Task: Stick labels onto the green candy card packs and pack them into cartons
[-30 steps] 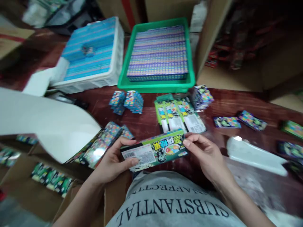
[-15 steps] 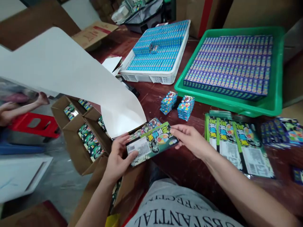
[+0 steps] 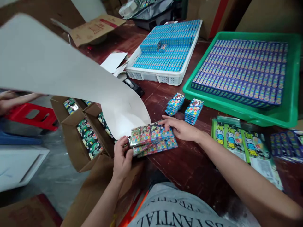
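A flat packet of small colourful boxes (image 3: 148, 134) lies face up on a small pile of similar packets (image 3: 163, 146) at the table's near edge. At its left end, my left hand (image 3: 123, 156) is closed, with curled fingers and thumb against the edge. My right hand (image 3: 183, 128) rests over the far right corner with its forefinger stretched out. Just beyond stand two short stacks of blue boxes, a left stack (image 3: 175, 103) and a right stack (image 3: 194, 111). A large white sheet (image 3: 78, 75) curves down behind the packets.
A white crate (image 3: 163, 77) holds rows of blue boxes. Purple boxes fill a green tray (image 3: 293, 91). Green printed packs (image 3: 251, 145) lie at right. A divided carton (image 3: 71, 151) with packets stands below left, near a red stool (image 3: 30, 115) and another person's arm (image 3: 19, 101).
The packet between my hands has turned from its printed label side to the side showing colourful boxes, and now lies on the pile. My right hand has shifted onto its far corner.
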{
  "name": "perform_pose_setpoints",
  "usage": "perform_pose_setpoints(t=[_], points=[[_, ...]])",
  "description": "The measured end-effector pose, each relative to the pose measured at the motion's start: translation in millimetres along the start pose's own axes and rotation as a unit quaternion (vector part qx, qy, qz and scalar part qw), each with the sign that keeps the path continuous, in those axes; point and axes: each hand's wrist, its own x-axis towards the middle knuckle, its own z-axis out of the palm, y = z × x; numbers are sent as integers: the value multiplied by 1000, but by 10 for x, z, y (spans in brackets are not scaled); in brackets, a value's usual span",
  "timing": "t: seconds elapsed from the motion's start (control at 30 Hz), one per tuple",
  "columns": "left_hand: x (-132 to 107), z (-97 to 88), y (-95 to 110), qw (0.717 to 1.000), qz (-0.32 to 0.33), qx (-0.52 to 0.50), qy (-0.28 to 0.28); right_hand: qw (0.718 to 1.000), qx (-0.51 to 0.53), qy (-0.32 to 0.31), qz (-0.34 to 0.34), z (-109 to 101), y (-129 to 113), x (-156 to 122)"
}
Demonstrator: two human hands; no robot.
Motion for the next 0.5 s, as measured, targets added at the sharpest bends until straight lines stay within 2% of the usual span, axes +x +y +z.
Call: perform_pose_setpoints(t=[0.07, 0.17, 0.23, 0.33, 0.4, 0.5], points=[[-56, 38, 49, 998, 27, 46, -29, 998, -45, -41, 13, 2, -52, -15], [-143, 82, 83, 994, 57, 82, -37, 991, -94, -76, 52, 2, -178, 15], [-187, 104, 42, 991, 91, 93, -34, 984, -139, -92, 68, 8, -232, 76], [-152, 91, -54, 983, 146, 107, -40, 966, -226, -112, 53, 6, -246, 189], [-47, 42, -75, 978, 167, 94, -78, 956, -259, -131, 44, -7, -249, 237], [154, -46, -13, 967, 164, 71, -179, 945, -275, -162, 66, 15, -330, 204]])
